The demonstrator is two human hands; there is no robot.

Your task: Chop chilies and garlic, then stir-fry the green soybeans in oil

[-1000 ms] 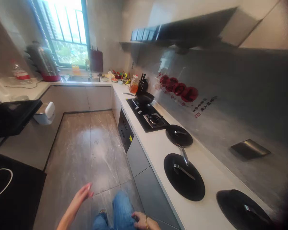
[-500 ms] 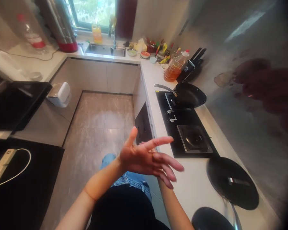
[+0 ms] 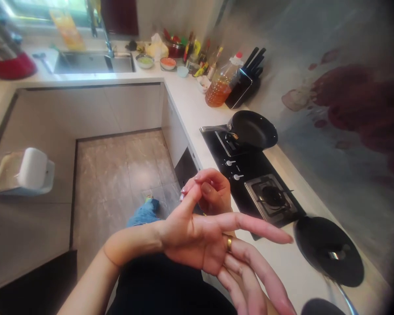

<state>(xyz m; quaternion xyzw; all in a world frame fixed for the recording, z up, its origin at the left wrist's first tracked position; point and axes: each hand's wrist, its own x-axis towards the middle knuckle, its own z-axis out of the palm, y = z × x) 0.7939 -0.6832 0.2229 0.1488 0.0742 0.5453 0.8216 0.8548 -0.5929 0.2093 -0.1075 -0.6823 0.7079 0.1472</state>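
My left hand is stretched out palm up in front of my body, fingers apart, with a gold ring on one finger. Nothing lies on its palm. Just behind it, my right hand has its fingers curled in, close by the left thumb; whether they touch I cannot tell. No object shows in the right hand, and its lower part is hidden by the left. Beyond the hands, on the right, is the black gas hob, with a dark frying pan on its far burner.
On the right-hand counter lies a round black lid or pan. Farther back are a knife block, an oil bottle and small bowls. The sink is below the window. A white box-like holder is at left.
My view has turned, shifting the sink leftward. My left hand has come nearer, its fingers reaching farther right. The right hand, mostly hidden before, now shows with curled fingers.
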